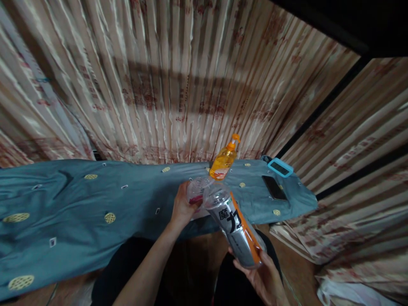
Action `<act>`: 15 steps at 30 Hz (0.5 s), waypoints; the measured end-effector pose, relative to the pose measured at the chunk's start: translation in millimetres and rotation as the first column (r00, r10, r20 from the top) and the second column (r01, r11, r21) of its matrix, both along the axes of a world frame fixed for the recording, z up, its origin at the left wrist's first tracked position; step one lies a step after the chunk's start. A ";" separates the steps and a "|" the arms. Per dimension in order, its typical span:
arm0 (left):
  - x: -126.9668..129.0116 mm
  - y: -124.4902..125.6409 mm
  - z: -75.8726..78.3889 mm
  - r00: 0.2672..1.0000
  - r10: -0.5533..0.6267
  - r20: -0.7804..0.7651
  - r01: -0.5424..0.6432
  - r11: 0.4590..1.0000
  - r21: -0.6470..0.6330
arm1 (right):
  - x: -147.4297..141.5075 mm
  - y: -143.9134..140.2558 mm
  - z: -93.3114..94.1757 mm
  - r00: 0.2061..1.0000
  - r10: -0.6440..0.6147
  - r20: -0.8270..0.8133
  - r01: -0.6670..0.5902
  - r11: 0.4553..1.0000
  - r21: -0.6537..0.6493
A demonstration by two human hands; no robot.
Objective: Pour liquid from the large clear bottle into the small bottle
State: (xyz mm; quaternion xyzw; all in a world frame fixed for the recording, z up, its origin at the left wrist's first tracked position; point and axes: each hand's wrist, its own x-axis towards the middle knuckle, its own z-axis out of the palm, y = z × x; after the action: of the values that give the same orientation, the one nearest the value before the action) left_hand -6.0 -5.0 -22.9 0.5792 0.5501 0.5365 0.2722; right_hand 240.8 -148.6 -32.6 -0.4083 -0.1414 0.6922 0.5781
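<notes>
My left hand [184, 207] is wrapped round a clear plastic container [196, 191] with some pink on its side; whether it is a cup or a bottle I cannot tell. In my right hand [255, 270] is a plastic drink bottle [237, 229] with a silver and orange label, gripped near its lower end. This bottle tilts up to the left, its clear upper end close against the container. I cannot tell whether the two touch, or whether liquid is inside. Just beyond them, an orange pump bottle [223, 162] stands on the cloth-covered surface.
A long surface under a blue-green patterned cloth [134, 195] runs across in front of me. At its right end lie a dark phone [274, 188] and a light-blue-framed device [280, 167]. Pleated curtains [178, 85] hang behind, and a dark bar [325, 104] slants down at right.
</notes>
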 end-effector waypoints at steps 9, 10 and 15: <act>0.5 -4.8 -2.2 0.998 0.001 -0.062 0.000 1.000 0.013 | 21.4 -11.3 -10.1 0.997 0.069 0.018 -0.070 0.995 0.074; 0.8 -4.8 -2.4 0.998 0.005 -0.067 -0.004 1.000 0.018 | 25.2 -13.4 -12.5 0.996 0.083 0.020 -0.084 0.993 0.085; 1.0 -4.9 -2.6 0.999 -0.008 -0.048 0.009 1.000 0.013 | 39.0 -26.7 -16.6 0.990 0.134 0.044 -0.139 0.979 0.150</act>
State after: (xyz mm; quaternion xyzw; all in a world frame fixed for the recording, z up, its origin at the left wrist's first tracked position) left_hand -5.1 -9.9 -25.5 0.5960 0.5506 0.5247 0.2573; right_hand 279.8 -175.3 -49.1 -0.3637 -0.2313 0.7104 0.5564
